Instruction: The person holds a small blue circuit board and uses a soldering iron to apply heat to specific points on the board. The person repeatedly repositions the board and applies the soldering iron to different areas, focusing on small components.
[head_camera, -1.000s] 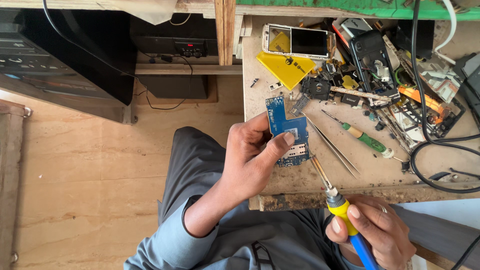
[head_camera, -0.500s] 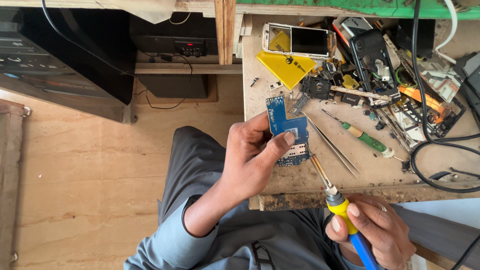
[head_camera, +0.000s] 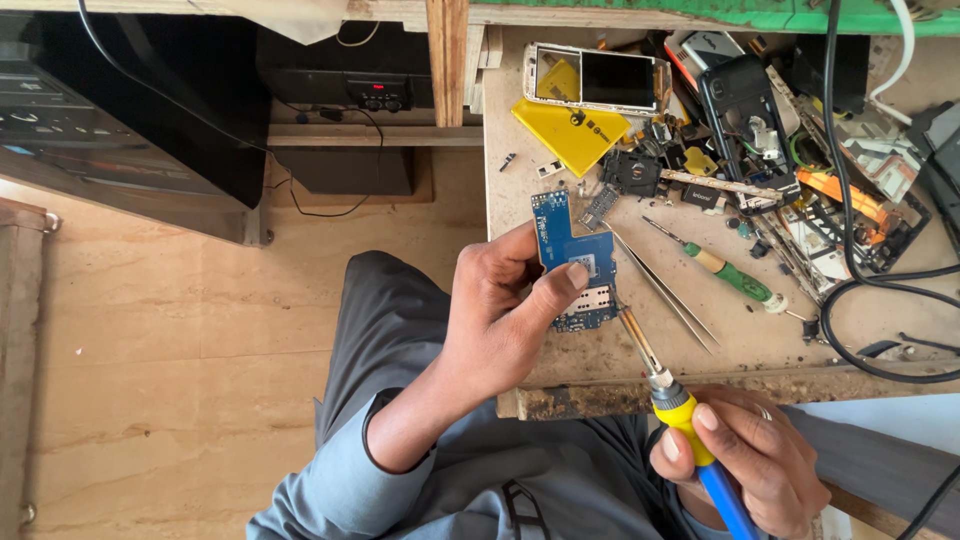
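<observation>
A worn wooden bench (head_camera: 560, 150) fills the upper right of the frame, above a pale wood-grain floor (head_camera: 150, 350) on the left. A dark cabinet (head_camera: 130, 120) is seen at the upper left.

Near the centre, a blue circuit board (head_camera: 572, 262) is held upright over the bench edge by the left hand (head_camera: 500, 315): the thumb is pressed on its face and the fingers are curled behind it, so the board is gripped. At the lower right, a soldering iron (head_camera: 685, 420) with a yellow and blue handle is clasped by the closed fingers of the right hand (head_camera: 745, 460). Its metal tip is pointed up and left, ending just beside the lower right corner of the board; whether it touches cannot be told.

Just right of the board, tweezers (head_camera: 665, 290) are laid slantwise on the bench, and further right a green-handled screwdriver (head_camera: 725, 272). A yellow plastic piece (head_camera: 568, 130) and an opened phone (head_camera: 600, 80) are lying at the top centre. Black cables (head_camera: 850, 300) are looped at the right edge among scattered phone parts.
</observation>
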